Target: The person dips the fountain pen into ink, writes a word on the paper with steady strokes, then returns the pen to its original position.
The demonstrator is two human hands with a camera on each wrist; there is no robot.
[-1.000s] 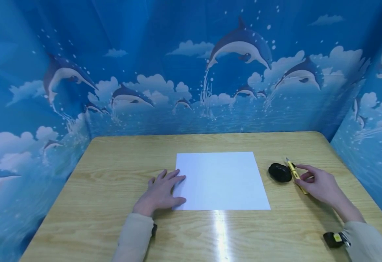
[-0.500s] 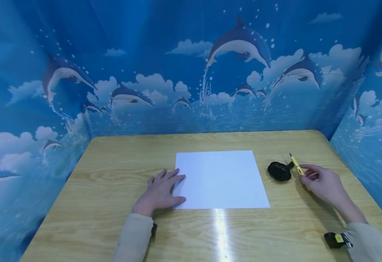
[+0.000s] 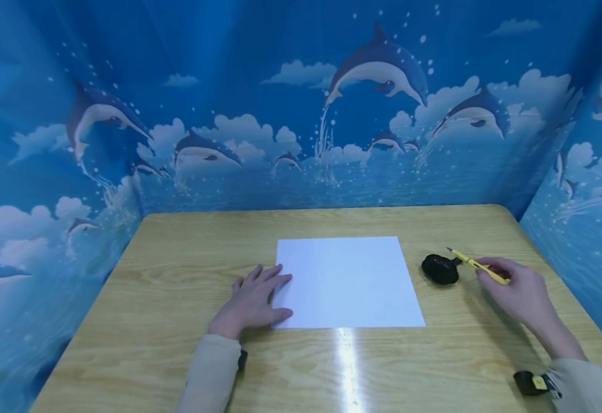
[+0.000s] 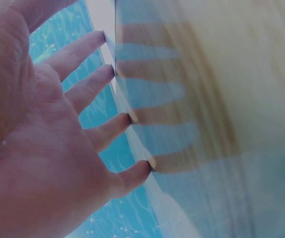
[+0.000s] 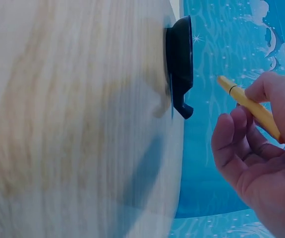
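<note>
My right hand point(image 3: 522, 292) pinches a slim yellow pen point(image 3: 470, 261) with a dark pointed tip, held raised above the table. Its tip points left and away from me, over the short handle of a small glossy black dish point(image 3: 437, 269). The right wrist view shows thumb and fingers around the yellow pen point(image 5: 255, 110), apart from the black dish point(image 5: 181, 54). To the left, a sheet of white paper point(image 3: 352, 281) lies flat. My left hand point(image 3: 251, 307) has its fingers spread, with thumb and forefinger over the sheet's left edge. In the left wrist view its fingertips point(image 4: 141, 171) press on the tabletop.
A light wood-grain table point(image 3: 125, 344) with rounded back corners carries everything. Blue curtains point(image 3: 260, 69) printed with dolphins rise behind it and along both sides. A bright light reflection point(image 3: 347, 361) shows in front of the paper.
My right hand has lifted the pen from beside the black dish, drawn it slightly right, and tilted it from steep to flatter. The left hand and the paper stay in place.
</note>
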